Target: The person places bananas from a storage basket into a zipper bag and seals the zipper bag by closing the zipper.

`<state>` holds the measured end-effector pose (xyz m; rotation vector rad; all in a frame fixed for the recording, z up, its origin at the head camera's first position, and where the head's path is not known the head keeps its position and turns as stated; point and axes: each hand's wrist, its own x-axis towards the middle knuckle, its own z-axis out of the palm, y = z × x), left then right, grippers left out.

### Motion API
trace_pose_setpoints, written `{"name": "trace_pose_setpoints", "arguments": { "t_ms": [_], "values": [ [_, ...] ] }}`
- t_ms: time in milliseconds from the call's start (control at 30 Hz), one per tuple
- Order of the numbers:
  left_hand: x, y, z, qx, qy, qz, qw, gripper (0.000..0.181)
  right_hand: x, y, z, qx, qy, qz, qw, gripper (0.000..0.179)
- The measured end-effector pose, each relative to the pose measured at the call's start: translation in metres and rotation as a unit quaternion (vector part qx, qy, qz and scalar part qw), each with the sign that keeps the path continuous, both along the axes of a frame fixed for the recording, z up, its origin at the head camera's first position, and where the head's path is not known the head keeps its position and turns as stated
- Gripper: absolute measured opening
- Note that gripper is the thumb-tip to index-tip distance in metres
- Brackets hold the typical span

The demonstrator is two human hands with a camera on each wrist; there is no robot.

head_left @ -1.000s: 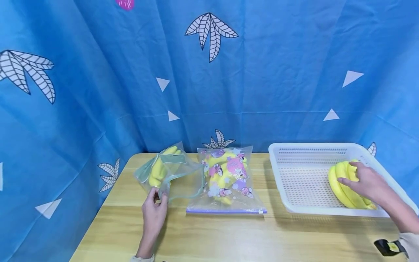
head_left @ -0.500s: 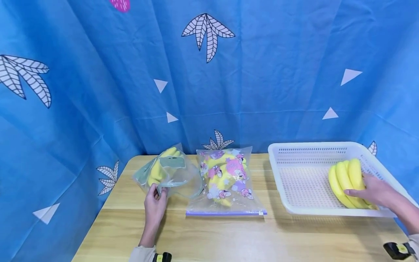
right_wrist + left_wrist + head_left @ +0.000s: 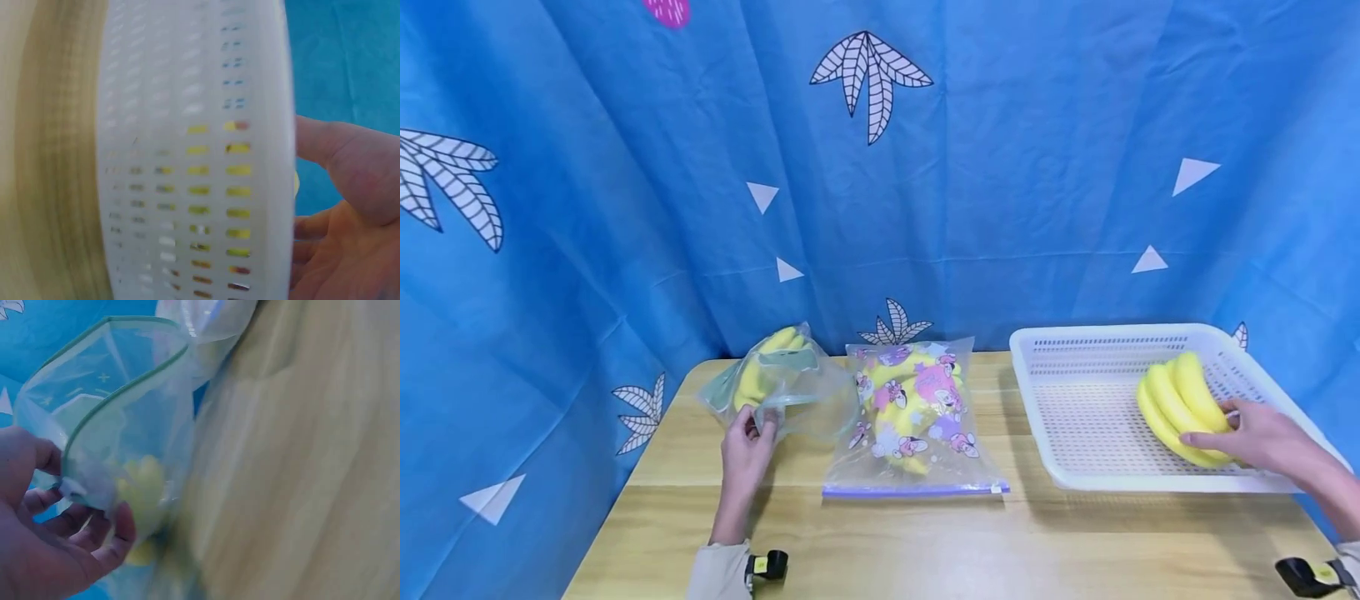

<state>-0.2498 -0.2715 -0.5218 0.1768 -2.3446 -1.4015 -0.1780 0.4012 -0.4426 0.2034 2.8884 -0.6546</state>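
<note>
My left hand (image 3: 747,450) pinches the green-edged mouth of a clear zip bag (image 3: 808,408) on the table's left. Bananas (image 3: 752,385) lie inside this bag. Its mouth gapes in the left wrist view, with thumb and fingers on the rim (image 3: 94,419). At the right, my right hand (image 3: 1262,437) grips a bunch of bananas (image 3: 1172,404) from its right side, thumb in front. That bunch is tilted over the white basket (image 3: 1030,400). The right wrist view shows the basket's slotted wall (image 3: 265,81) hiding most of the bunch and the fingertips.
Between the hands, a second zip bag (image 3: 936,454) with pink and purple prints lies flat, bananas inside, its purple zip edge towards me. The wooden table (image 3: 925,550) meets a blue curtain (image 3: 1000,167) at the back.
My right hand has closed round the banana bunch and lifted it slightly, tilting it leftwards. The left hand keeps its pinch; the clear bag's mouth has sagged and narrowed.
</note>
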Motion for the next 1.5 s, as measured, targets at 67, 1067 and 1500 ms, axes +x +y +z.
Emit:
{"name": "trace_pose_setpoints", "arguments": {
  "t_ms": [67, 1067, 1500],
  "values": [
    [0.006, -0.001, 0.008, -0.034, -0.003, -0.007, 0.9994, 0.015, 0.004, -0.004, 0.004, -0.015, 0.028, -0.007, 0.9995, 0.098],
    [0.042, 0.008, 0.049, -0.159, -0.025, -0.121, 0.9795, 0.020, 0.033, -0.201, 0.017, -0.478, 0.109, 0.227, 0.8413, 0.046],
    [0.045, 0.001, 0.057, -0.134, -0.068, -0.144, 0.9781, 0.014, 0.021, -0.281, 0.005, -0.503, 0.119, 0.316, 0.7956, 0.033]
  ]
}}
